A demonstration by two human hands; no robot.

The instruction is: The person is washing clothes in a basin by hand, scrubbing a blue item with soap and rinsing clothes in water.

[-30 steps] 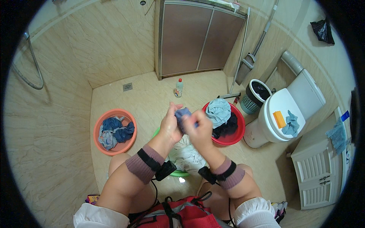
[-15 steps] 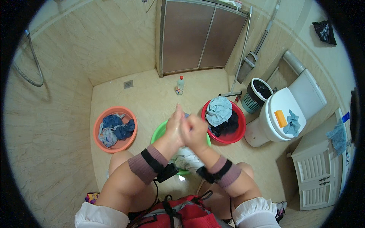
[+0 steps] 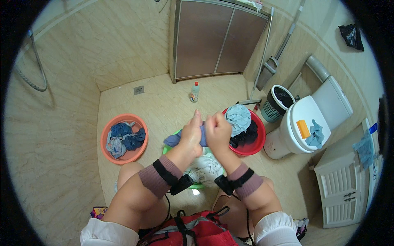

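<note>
A wet-looking blue-purple cloth (image 3: 173,140) stretches behind my left hand (image 3: 191,135), and a part of it shows between my two hands. My left hand is held upright with its fingers long and close together, the cloth lying against its palm side. Close by on the right, my right hand (image 3: 218,132) is closed in a fist at the cloth's edge; its fingertips are hidden. Below both hands stands a green basin (image 3: 166,148) with white patterned laundry (image 3: 205,169) in it, partly covered by my wrists.
An orange basin (image 3: 104,149) of blue clothes is on the left. On the right, a red basin (image 3: 258,143) holds light-blue and black clothes. A red-capped bottle (image 3: 194,93) stands ahead. Farther right are a bin (image 3: 271,110), a toilet (image 3: 283,139) and a white cabinet (image 3: 340,192).
My hands were pressed together and have come apart, the right fist moving to the right. More of the blue-purple cloth now shows between and left of them.
</note>
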